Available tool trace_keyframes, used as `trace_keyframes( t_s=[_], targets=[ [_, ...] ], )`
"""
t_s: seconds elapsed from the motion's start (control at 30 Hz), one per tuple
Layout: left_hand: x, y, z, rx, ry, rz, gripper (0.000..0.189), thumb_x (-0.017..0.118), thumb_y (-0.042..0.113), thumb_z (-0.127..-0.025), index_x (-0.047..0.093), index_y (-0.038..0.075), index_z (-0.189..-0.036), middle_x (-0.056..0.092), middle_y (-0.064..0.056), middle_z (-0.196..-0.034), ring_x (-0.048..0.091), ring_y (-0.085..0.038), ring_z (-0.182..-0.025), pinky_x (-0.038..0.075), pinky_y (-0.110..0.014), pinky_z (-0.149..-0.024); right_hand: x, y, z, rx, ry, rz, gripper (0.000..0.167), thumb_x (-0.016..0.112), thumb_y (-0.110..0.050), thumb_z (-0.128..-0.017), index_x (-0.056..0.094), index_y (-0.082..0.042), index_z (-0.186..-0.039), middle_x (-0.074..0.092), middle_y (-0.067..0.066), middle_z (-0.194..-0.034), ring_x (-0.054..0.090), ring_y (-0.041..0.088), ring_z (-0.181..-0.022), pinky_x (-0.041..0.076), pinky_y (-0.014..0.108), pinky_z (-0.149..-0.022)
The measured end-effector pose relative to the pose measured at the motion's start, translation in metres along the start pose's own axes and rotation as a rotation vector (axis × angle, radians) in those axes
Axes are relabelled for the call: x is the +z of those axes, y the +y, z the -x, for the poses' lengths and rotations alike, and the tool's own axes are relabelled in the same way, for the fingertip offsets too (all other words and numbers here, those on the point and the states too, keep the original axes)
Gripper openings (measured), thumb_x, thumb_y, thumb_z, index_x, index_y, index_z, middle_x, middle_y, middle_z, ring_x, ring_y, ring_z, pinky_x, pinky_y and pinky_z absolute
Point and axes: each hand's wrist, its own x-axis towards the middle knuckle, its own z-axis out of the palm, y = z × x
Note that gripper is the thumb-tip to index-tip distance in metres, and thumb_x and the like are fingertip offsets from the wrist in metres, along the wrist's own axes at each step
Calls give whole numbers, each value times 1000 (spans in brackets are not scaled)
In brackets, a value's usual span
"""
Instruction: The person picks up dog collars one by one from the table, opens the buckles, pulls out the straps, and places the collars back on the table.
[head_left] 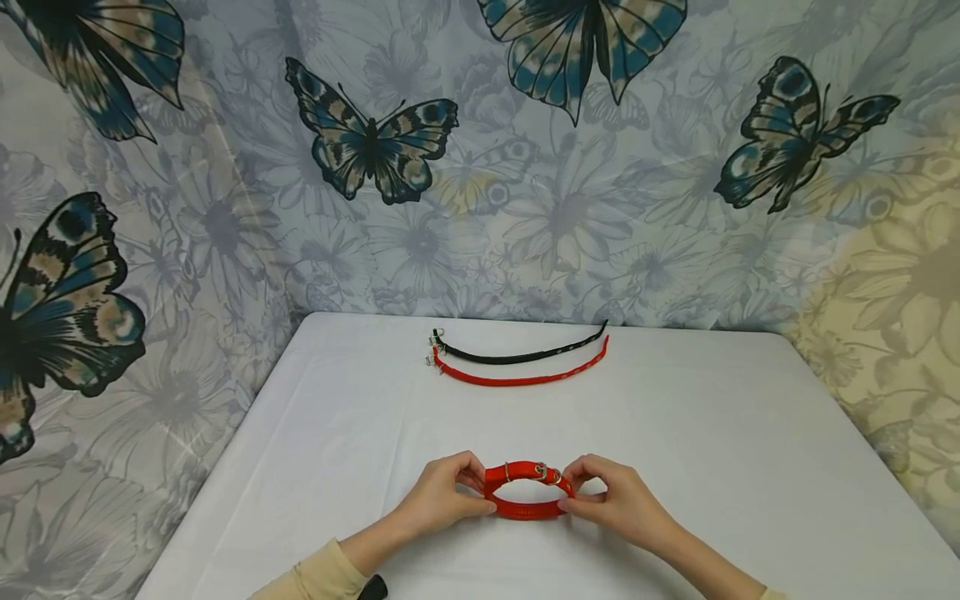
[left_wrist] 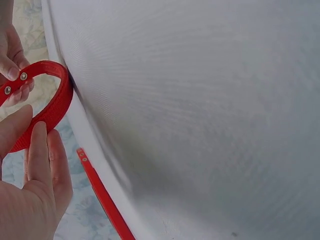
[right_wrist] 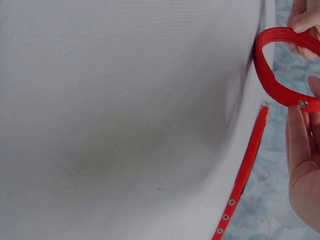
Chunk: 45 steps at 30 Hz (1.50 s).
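Red metal-eyeleted collar, buckled into oval loop, toward six o'clock of white table. My left hand pinches its nine o'clock side, my right hand its three o'clock side, both closed down to collar's thickness. At twelve o'clock, thin black strap beyond thin red strap.

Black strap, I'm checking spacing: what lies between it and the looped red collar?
In the head view, an unlooped red strap lies there, then bare white table up to the collar.
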Motion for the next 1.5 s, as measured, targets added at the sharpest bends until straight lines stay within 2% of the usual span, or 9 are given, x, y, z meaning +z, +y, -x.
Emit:
trace_keyframes(
  t_s=[0.13,0.33,0.53,0.77,0.93,1.03,1.23,1.5],
  targets=[
    [0,1,0,-2,-5,-7,28,85,9,-74,62,11,-90,67,6,-83,65,-14,-80,49,-24,-71,-1,-3,0,16,10,4,23,80,-21,-82,66,-18,-99,64,-3,-92,61,12,-87,58,25,-69],
    [1,-2,1,-23,-7,-19,27,85,11,-74,62,14,-90,66,8,-83,63,-8,-79,49,-25,-70,0,-4,1,62,12,13,23,80,-25,-82,65,-20,-99,64,-3,-93,61,13,-87,58,25,-69],
    [2,-6,2,-31,-10,-3,28,85,13,-74,63,14,-91,66,8,-83,63,-9,-78,49,-24,-69,1,-4,1,81,10,23,22,80,-26,-82,66,-21,-98,64,-4,-93,61,13,-87,58,25,-69],
    [-4,-2,1,25,-5,26,29,85,15,-75,66,14,-98,67,7,-87,65,-23,-89,54,-23,-75,1,-5,1,89,7,29,22,80,-27,-82,66,-21,-98,64,-4,-91,60,13,-87,58,24,-69],
    [-6,2,-1,54,-4,43,27,85,13,-75,68,15,-97,67,8,-86,66,-29,-90,55,-26,-77,0,-5,1,86,14,39,22,80,-28,-82,66,-22,-98,64,-5,-91,60,13,-87,58,24,-69],
    [-6,2,-1,55,-4,35,25,84,14,-75,69,16,-96,68,9,-84,67,-26,-88,53,-28,-76,1,-5,1,84,15,40,22,80,-28,-82,66,-22,-98,64,-5,-90,61,13,-87,58,25,-69],
    [-5,1,0,62,7,28,24,85,16,-75,69,17,-93,69,8,-83,66,-13,-82,52,-27,-69,1,-4,1,80,18,37,22,80,-28,-82,66,-22,-98,64,-5,-90,61,13,-86,58,24,-68],
    [-6,3,1,60,11,29,23,85,17,-75,69,18,-92,69,8,-82,66,-12,-82,51,-27,-67,0,-6,1,61,18,22,22,80,-27,-82,66,-21,-98,64,-4,-90,61,12,-87,58,26,-69]
  ],
)
